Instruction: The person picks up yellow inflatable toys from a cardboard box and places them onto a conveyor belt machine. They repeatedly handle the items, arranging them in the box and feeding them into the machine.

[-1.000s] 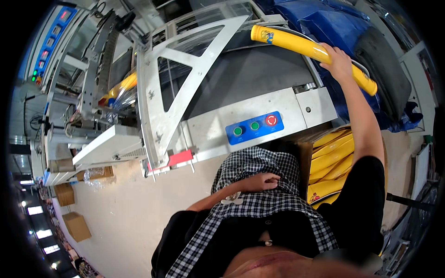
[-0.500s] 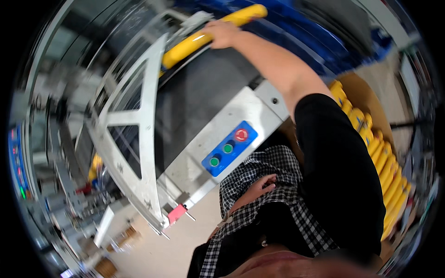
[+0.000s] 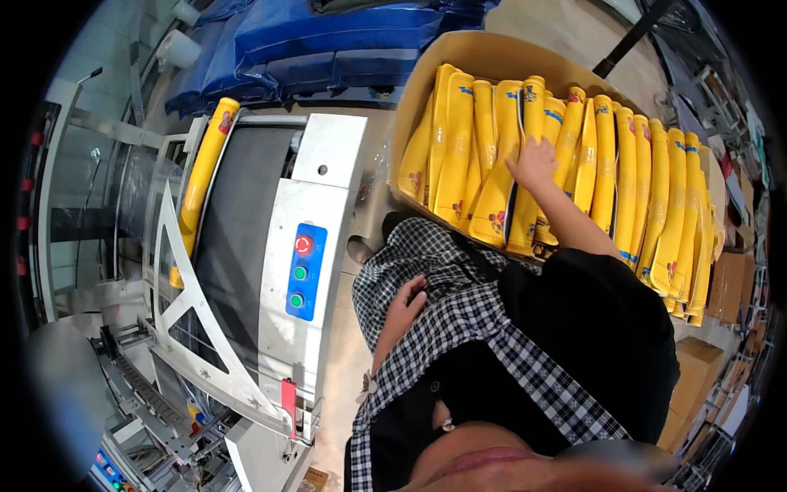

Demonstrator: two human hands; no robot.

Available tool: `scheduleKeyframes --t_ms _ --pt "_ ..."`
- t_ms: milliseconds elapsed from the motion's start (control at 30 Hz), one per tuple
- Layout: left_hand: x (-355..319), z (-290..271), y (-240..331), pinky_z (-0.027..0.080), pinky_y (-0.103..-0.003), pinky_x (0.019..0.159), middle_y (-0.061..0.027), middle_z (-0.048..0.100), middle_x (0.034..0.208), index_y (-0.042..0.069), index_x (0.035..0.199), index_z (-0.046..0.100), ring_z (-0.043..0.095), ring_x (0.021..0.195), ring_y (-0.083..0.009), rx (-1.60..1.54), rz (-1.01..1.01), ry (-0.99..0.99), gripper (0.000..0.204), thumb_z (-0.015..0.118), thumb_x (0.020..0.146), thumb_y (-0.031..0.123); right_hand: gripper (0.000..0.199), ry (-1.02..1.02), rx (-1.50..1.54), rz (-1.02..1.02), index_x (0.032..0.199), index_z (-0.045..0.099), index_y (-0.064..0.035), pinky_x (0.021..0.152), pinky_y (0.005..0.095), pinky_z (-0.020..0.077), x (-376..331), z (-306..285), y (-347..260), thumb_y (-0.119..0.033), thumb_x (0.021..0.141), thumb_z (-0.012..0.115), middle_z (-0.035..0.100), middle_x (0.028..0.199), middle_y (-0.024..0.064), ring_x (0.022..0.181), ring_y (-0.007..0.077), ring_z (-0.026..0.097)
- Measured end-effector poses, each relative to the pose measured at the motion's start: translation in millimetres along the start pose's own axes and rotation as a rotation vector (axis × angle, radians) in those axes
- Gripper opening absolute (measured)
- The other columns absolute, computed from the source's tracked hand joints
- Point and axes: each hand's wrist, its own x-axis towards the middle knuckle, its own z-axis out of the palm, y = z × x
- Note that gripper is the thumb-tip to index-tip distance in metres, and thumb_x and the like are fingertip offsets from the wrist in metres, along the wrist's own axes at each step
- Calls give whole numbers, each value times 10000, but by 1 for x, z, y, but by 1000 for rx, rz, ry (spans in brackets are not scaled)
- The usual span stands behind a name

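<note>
My right hand (image 3: 534, 162) is over a cardboard box at the right, its fingers apart at the yellow rolls (image 3: 498, 195) standing packed in it. It holds none of them clear of the others; whether the fingertips touch is hard to tell. My left hand (image 3: 405, 305) hangs in front of my checked apron (image 3: 447, 307), empty, fingers loosely stretched. Another yellow roll (image 3: 199, 176), glossy with a small coloured print near its end, lies along the far side of the machine's dark belt (image 3: 238, 197), with neither hand on it.
Between the belt and me runs the machine's white housing (image 3: 283, 197), with a blue button panel (image 3: 307, 272). A white triangular frame (image 3: 184, 287) rises at its left. The cardboard box (image 3: 492, 47) stands close at my right. Blue-covered stacks (image 3: 320, 53) lie behind.
My right hand has let go of the yellow roll on the machine and moved right to the box. My view has turned right with it. My left hand stays by the apron.
</note>
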Motion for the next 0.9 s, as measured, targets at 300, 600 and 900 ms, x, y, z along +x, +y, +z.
scheduleKeyframes --t_ms 300,600,900 --pt "-12 24 38 417 -350 1011 -162 552 1266 28 1331 504 536 1173 -241 219 11 101 496 610 923 288 861 -329 558 249 1191 473 153 799 367 529 23 77 64 -388 644 859 637 1071 279 967 336 650" --pt "0 -22 24 394 -333 1049 -111 531 1328 45 1391 440 494 1233 -188 -144 76 77 514 531 984 345 423 -714 1621 172 1238 493 10 846 337 510 7 31 -16 -233 915 617 613 1098 113 951 232 623" --pt "1 -57 121 318 -328 1079 -100 437 1392 82 1512 183 420 1269 -185 -247 279 -56 1073 826 713 397 570 -730 1536 -651 1293 405 -24 950 331 445 -114 -10 -166 -153 841 727 548 1199 89 1073 174 544"
